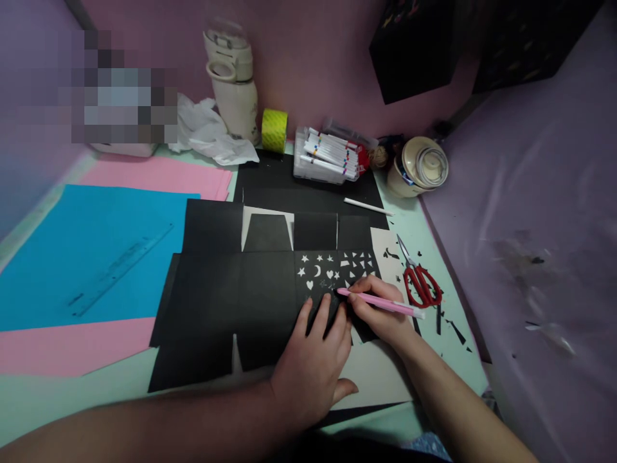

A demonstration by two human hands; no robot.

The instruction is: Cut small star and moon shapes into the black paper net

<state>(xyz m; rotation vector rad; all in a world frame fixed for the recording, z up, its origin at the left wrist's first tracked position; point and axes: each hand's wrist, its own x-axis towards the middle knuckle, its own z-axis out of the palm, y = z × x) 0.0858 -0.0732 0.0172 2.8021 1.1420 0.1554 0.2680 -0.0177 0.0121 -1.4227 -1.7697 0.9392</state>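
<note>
A black card box template (207, 289) lies unfolded on the table, with small star, moon, heart and triangle cut-outs in its right panels. My left hand (315, 360) rests flat on the card, fingers spread, just below the hearts and stars. In my right hand (380, 308) is a pink pen (385, 303), held slantwise with its tip touching the black card beside the cut-outs. Faint drawn outlines show near the tip. White paper (385, 370) lies partly under the card.
Red-handled scissors (421, 286) and black scraps lie at the right. Blue paper (116, 257) with a clear ruler (125, 267) covers pink sheets at the left. Behind stand a white bottle (236, 103), yellow tape (274, 130), a marker case (325, 157) and a cream jar (417, 167).
</note>
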